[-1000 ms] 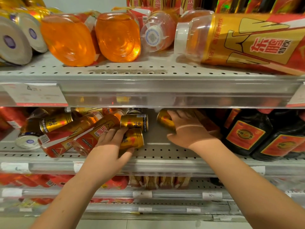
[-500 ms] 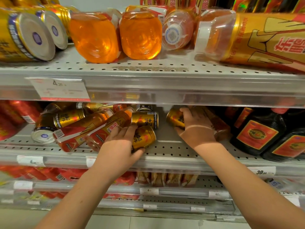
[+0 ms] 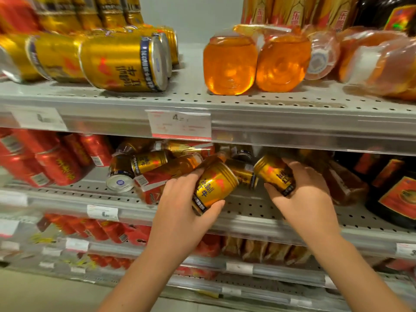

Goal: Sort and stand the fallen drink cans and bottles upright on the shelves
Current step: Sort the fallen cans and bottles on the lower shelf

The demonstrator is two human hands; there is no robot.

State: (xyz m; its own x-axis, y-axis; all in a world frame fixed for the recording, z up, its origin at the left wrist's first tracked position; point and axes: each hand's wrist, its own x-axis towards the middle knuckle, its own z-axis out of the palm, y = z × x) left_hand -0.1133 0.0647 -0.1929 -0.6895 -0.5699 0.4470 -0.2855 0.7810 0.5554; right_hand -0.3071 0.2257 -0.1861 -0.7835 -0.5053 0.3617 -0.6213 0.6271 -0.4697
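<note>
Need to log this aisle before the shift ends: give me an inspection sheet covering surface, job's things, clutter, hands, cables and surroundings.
Surface: perforated grey middle shelf, with the upper shelf above it.
Job's things: fallen pile of gold cans and bottles on the middle shelf; gold cans and orange bottles lying on their sides on the upper shelf.
Clutter: nothing seen.
Hands: left hand grips the tilted left can; right hand grips the tilted right can.
Cables: nothing seen.
Surroundings: red cans at left, dark bottles at right, price tag on the upper rail.
</note>
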